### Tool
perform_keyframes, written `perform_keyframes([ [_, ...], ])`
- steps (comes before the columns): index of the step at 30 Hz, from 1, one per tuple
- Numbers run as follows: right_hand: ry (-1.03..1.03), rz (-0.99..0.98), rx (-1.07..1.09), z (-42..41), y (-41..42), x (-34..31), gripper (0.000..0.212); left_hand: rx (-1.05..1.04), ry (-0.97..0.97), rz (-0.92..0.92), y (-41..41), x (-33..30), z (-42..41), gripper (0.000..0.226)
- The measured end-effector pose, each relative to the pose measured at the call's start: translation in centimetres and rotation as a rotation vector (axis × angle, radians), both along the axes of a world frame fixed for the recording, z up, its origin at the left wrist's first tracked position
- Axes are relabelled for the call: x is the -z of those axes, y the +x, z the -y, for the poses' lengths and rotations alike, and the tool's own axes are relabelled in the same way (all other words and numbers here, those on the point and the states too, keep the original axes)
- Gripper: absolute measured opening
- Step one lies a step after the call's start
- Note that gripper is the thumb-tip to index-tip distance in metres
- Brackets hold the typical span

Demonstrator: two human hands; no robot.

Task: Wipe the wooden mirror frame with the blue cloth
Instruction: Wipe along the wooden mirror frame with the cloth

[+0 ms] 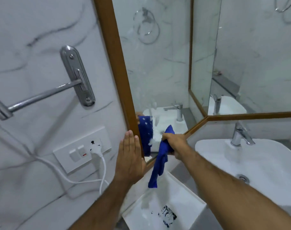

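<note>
One head-worn wide-angle view looks forward and down, close to a marble wall's corner where the wooden mirror frame (118, 63) runs up the middle. It faces the mirror's lower left corner, with a switch plate (81, 149) to the left and a white basin (257, 171) to the right. Both forearms reach in from the bottom edge.

A bathroom is shown. White marble-veined wall tiles (33, 30) fill the left of the frame, with a chrome towel bar (42, 95) fixed on them. A wood-framed mirror (158, 63) is seen at centre, and a white washbasin (274, 171) with a chrome tap (240, 135) at lower right.
</note>
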State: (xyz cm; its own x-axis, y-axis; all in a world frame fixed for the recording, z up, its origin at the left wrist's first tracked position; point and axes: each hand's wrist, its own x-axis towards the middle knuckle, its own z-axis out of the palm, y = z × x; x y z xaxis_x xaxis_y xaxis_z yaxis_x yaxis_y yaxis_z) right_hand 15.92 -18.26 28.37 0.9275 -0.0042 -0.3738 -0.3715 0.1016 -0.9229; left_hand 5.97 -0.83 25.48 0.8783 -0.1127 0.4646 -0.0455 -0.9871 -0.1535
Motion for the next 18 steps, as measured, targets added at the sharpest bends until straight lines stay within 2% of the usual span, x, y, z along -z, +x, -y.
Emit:
perform_keyframes([
  [5,0.178,0.119,0.082,-0.3,0.7,-8.5,0.016,-0.019,0.047,0.175,2.0,-9.7,0.6,0.092],
  [12,0.313,0.427,0.129,-2.5,0.0,-23.4,0.007,-0.156,0.173,0.387,4.3,-25.3,0.0,0.09],
  [18,0.33,0.579,0.084,-4.3,-0.4,-32.2,0.009,-0.278,0.203,0.528,4.5,-34.1,-0.2,0.087],
])
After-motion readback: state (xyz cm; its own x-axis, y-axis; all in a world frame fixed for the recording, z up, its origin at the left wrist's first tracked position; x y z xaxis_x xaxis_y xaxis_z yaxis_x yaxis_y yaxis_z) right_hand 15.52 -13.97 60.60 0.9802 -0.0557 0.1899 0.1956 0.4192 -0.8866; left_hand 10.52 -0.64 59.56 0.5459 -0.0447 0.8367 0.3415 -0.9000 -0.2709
